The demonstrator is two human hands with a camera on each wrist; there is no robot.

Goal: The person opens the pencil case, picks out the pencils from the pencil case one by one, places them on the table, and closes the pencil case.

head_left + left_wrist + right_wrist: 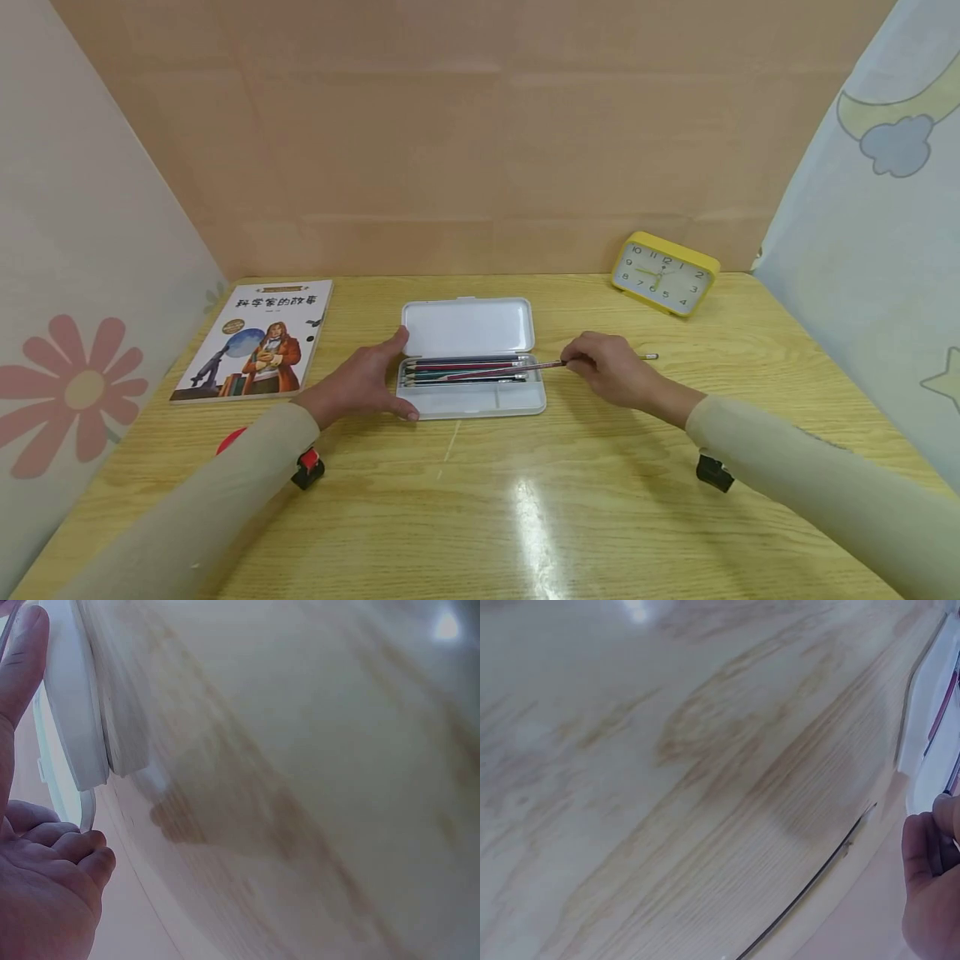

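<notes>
A white pencil case (480, 404) lies open on the table, its lid (468, 327) tipped back. Several pencils (420, 379) lie side by side in its rear compartment. My left hand (363, 379) holds the case's left end, thumb at the front corner and fingers at the back; curled fingers (79, 844) show in the left wrist view. Right of the case, my right hand (607, 367) pinches a reddish pencil (510, 369), which slants over the others. A pencil's eraser end (648, 357) shows past the wrist; I cannot tell whether it belongs to the held pencil.
A book (258, 342) lies at the left. At the back right stands a yellow alarm clock (665, 273). My left sleeve partly hides a red object (228, 440). In the right wrist view, a thin dark strip (806, 889) crosses near the table's far side. Walls enclose the table's back and sides.
</notes>
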